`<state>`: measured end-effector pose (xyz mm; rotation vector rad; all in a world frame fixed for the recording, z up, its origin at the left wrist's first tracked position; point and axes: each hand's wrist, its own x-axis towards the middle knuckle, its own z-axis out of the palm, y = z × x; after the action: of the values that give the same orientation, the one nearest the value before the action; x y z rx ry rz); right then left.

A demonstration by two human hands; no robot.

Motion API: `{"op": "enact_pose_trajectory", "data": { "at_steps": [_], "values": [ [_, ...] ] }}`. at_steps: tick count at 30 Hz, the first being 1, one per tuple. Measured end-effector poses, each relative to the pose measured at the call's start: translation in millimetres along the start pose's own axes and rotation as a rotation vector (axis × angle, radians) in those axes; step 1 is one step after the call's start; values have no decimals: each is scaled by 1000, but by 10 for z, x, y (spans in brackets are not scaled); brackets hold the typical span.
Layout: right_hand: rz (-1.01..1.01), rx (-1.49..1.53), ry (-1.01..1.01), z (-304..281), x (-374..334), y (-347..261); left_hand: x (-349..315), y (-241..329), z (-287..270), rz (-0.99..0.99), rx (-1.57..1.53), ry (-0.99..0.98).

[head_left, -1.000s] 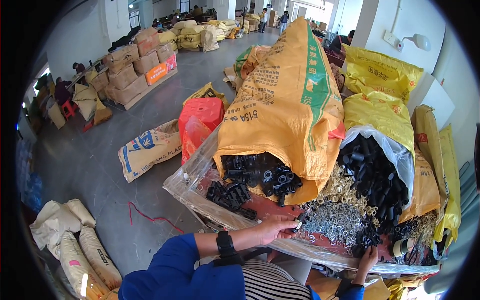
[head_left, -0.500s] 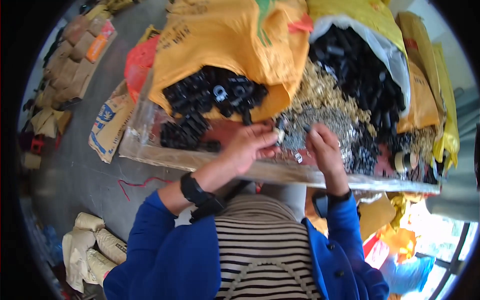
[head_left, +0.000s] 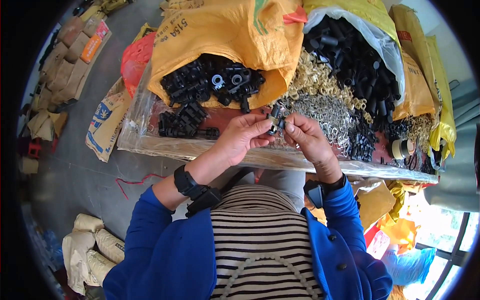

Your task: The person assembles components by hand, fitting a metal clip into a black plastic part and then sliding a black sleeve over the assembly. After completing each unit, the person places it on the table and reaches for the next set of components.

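Note:
Between my two hands, just above the near edge of the worktable [head_left: 225,116], is a small black plastic fitting [head_left: 273,125] with a pale tan piece on it. My left hand [head_left: 245,136] pinches it from the left with thumb and fingers. From the right, my right hand [head_left: 311,139] closes on a small dark part pressed against the fitting; the fingers mostly hide that part. Beyond my hands lies a heap of small metal clips [head_left: 320,115]. Tan rings [head_left: 320,77] are piled behind it, and small black parts [head_left: 361,142] lie to the right.
An orange woven sack [head_left: 210,37] spills black fittings [head_left: 187,120] at the left. At the back right, a yellow sack [head_left: 350,7] holds black tubes [head_left: 345,50]. A tape roll [head_left: 401,149] sits near the right edge. Cartons [head_left: 75,55] and paper sacks [head_left: 87,245] stand on the floor.
My right hand has moved left, bringing its small dark part from over the metal clips to the fitting in my left hand. The view has shifted slightly.

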<state>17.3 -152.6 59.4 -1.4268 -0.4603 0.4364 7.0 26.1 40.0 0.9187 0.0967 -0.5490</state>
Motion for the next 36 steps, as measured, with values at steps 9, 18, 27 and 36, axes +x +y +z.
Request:
{"op": "enact_pose_trajectory", "data": {
  "at_steps": [9, 18, 27, 36],
  "values": [
    [65, -165, 87, 99, 4, 44, -18, -14, -13, -12, -76, 44],
    [51, -216, -37, 90, 73, -67, 32, 7, -76, -30, -7, -14],
    [9, -229, 51, 112, -74, -28, -77, -8, 22, -44, -12, -18],
    [-153, -152, 317, 284, 80, -63, -68, 113, 62, 5, -69, -11]
  ]
}}
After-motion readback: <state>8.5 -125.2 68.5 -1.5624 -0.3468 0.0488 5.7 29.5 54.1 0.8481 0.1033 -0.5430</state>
